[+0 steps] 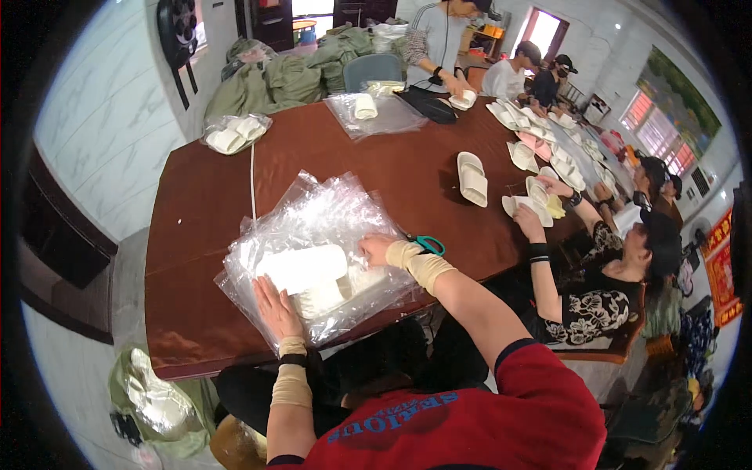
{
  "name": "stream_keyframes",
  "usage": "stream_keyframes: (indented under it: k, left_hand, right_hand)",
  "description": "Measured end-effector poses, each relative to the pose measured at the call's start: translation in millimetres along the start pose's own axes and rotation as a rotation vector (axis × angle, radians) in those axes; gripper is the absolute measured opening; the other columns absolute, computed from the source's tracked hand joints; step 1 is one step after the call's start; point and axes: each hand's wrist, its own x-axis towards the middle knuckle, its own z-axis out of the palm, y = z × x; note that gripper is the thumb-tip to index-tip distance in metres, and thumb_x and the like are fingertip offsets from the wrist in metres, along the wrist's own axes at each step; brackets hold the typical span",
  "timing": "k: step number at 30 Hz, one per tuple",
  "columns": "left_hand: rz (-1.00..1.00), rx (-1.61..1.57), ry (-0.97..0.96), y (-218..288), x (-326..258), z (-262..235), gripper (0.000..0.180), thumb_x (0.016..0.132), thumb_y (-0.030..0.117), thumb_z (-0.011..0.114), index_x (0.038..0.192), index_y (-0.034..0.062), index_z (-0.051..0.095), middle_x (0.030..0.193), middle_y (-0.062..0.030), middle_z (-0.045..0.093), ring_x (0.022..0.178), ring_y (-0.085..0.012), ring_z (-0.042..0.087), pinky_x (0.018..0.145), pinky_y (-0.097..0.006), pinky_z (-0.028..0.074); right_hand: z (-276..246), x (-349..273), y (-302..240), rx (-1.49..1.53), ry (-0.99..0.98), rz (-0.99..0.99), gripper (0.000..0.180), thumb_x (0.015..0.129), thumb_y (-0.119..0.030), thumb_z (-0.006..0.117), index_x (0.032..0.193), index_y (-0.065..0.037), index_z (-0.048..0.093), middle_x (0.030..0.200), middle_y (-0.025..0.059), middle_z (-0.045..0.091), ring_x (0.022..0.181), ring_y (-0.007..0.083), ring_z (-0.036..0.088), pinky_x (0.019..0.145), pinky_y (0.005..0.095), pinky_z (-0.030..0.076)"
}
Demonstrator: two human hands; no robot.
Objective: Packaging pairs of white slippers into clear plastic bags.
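A stack of clear plastic bags (325,205) lies on the brown table in front of me. On it rests a pale white slipper (301,268), sole up it seems, with another white piece (319,299) just below it. My left hand (276,309) lies along the slipper's left end, fingers stretched out and touching it and the plastic. To the right of the slipper, my right hand (377,249) has its fingers curled in on the plastic bag. The fingertips are partly hidden. Teal-handled scissors (429,245) lie just beyond my right wrist.
A bagged pair of slippers (236,134) sits at the table's far left corner. One white slipper (471,178) stands right of centre. Co-workers handle slippers (533,207) along the right side and far end. A green sack (160,407) with wrapped items stands on the floor at left.
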Motion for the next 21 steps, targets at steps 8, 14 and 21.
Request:
stream_keyframes:
  k: [8, 14, 21]
  left_hand:
    - [-0.001, 0.080, -0.028, 1, 2, 1, 0.056, 0.097, 0.024, 0.045, 0.147, 0.0043, 0.028, 0.152, -0.0188, 0.025, 0.140, -0.0338, 0.025, 0.112, -0.043, 0.022]
    - [-0.015, 0.174, -0.081, 6, 8, 6, 0.053, 0.099, 0.029, 0.040, 0.148, 0.0136, 0.028, 0.155, -0.0135, 0.022, 0.141, -0.0344, 0.022, 0.114, -0.043, 0.019]
    - [-0.036, 0.200, -0.062, -11, 0, 3, 0.053, 0.098, 0.036, 0.039, 0.148, 0.0192, 0.030, 0.155, -0.0127, 0.022, 0.140, -0.0369, 0.024, 0.113, -0.046, 0.020]
  right_hand:
    - [18, 5, 4, 0.099, -0.184, 0.004, 0.045, 0.072, -0.019, 0.072, 0.114, -0.009, 0.059, 0.110, 0.0112, 0.063, 0.103, 0.0306, 0.061, 0.088, 0.0404, 0.049]
    - [-20, 3, -10, 0.942, -0.135, 0.042, 0.059, 0.081, -0.014, 0.072, 0.136, -0.010, 0.049, 0.118, 0.0162, 0.061, 0.108, 0.0229, 0.058, 0.088, 0.0329, 0.050]
    - [-53, 7, -63, 0.394, -0.325, 0.063, 0.065, 0.089, -0.047, 0.059, 0.132, -0.001, 0.049, 0.117, 0.0137, 0.062, 0.110, 0.0225, 0.056, 0.093, 0.0307, 0.044]
